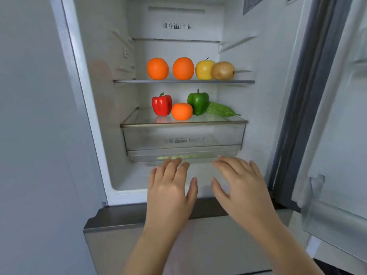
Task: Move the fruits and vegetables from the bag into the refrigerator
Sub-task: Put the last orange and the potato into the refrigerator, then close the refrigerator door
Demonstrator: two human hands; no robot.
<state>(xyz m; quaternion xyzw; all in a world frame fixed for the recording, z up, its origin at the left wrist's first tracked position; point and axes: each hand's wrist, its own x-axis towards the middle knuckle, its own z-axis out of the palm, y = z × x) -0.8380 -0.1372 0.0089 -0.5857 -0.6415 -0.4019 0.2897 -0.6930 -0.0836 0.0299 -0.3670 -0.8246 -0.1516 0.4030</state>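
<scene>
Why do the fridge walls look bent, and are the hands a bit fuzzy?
Head view: the wide-angle lens bows the refrigerator walls; the left hand and right hand blur softly at the fingertips; the red pepper mirrors faintly in the glass shelf; light is soft, without harsh shadows.

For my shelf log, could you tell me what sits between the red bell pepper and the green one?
The head view shows a small round orange fruit there, slightly in front.

Left hand: palm down, fingers straight, pointing 12 o'clock, holding nothing. Right hand, at its 3 o'clock: likewise flat, fingers toward 11 o'clock. Hands apart.
</scene>
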